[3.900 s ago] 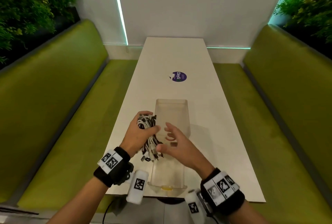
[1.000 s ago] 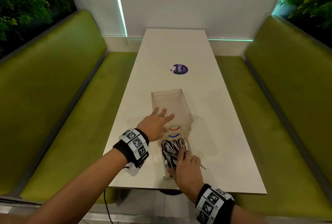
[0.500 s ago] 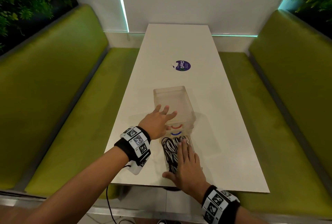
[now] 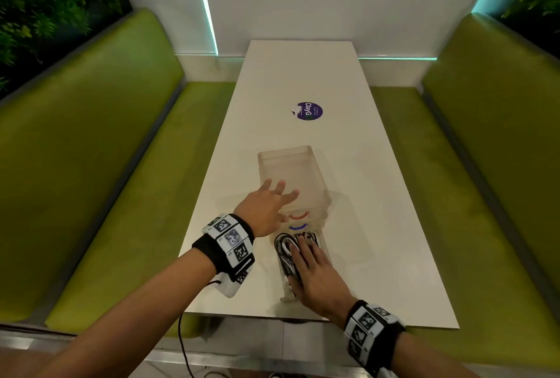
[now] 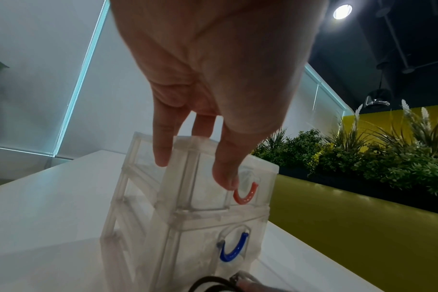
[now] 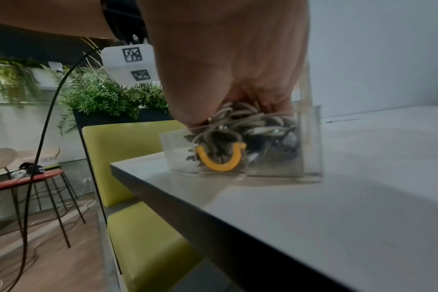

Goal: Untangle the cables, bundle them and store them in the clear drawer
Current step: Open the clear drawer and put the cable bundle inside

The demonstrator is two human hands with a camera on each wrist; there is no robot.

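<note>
clear plastic bottom drawer [image 4: 325,252] stands pulled out on the table [image 4: 378,226] with the cables [image 4: 285,252] inside, my right hand [image 4: 315,277] flat on them, left hand [image 4: 266,211] flat on the drawer unit [image 4: 291,171]; i judge only closing remains

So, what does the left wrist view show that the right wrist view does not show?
Only the left wrist view shows the left hand, its straight fingers on top of the clear drawer unit, and the red handle and blue handle of the closed drawers.

Only the right wrist view shows the yellow handle of the pulled-out drawer and the right hand pressing down the cable bundle in it.

Both show the white table and green plants.
</note>
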